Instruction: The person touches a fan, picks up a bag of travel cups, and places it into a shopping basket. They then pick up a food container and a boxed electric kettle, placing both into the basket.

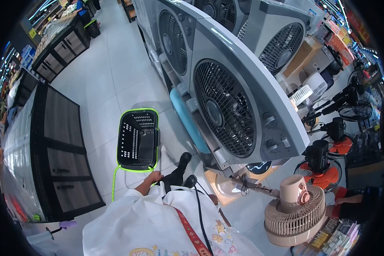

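Observation:
My left hand [155, 176] hangs at my left side with its fingers curled closed, just below the near rim of a black shopping basket [137, 164] with a bright green edge. A green handle bar [114, 183] runs from the basket's near left corner toward me. Its other side passes behind my hand, so whether my fingers grip it is hidden. The basket stands on the floor and no goods show inside it. My right hand is not in view. A red lanyard [187, 228] lies over my white top [128, 226].
Grey box fans [226, 106] stand in a row on the right. Closer are a beige fan [294, 209] and fans with orange blades [324, 175]. Dark display cabinets [64, 162] line the left of the tiled aisle [98, 89]. Another person [350, 200] is partly visible at right.

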Demonstrator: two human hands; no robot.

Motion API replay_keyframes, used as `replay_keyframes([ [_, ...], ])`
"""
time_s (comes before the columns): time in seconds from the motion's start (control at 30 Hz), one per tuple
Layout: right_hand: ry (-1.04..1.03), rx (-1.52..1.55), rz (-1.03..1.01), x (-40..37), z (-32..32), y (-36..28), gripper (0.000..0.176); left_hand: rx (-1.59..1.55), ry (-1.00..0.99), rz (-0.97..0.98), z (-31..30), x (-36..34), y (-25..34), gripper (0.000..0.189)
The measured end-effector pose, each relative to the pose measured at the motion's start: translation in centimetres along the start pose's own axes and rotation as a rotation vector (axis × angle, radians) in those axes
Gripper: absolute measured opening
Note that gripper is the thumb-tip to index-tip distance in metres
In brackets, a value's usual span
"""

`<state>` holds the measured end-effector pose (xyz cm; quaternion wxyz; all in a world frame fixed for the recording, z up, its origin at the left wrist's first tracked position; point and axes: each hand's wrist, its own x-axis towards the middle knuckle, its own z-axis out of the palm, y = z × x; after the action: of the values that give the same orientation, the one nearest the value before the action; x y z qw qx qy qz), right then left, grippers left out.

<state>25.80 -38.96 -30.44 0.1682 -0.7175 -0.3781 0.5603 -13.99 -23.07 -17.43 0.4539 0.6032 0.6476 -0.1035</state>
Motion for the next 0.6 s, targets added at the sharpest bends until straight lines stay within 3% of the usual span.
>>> replay_keyframes([
  [0.1,-0.053,0.135,0.027,1.5,0.3,1.9,0.025,0.01,-0.005,0.009,0.0,0.1,-0.1,0.041],
  [0.17,-0.091,-0.009,-0.001,2.1,0.4,2.6,0.023,0.014,0.029,0.025,0.3,0.1,-0.3,0.04],
  [0.3,-0.032,-0.155,0.022,-1.8,-1.3,-4.3,0.025,0.018,0.057,0.043,0.7,0.6,-1.0,0.039],
  [0.4,-0.073,0.018,-0.019,1.0,0.2,1.2,0.026,0.015,0.058,0.052,0.7,0.6,-1.0,0.039],
  [0.47,-0.023,-0.095,-0.014,-1.5,-1.1,-3.8,0.024,0.014,0.024,0.031,0.4,0.5,-0.8,0.04],
  [0.53,-0.053,-0.308,-0.143,-2.5,-1.2,-4.7,0.023,0.024,-0.018,0.021,0.1,0.4,-0.6,0.04],
  [0.6,-0.043,-0.321,-0.11,-2.7,-1.0,-5.2,0.023,0.0,-0.021,-0.019,-0.1,0.2,-0.5,0.04],
])
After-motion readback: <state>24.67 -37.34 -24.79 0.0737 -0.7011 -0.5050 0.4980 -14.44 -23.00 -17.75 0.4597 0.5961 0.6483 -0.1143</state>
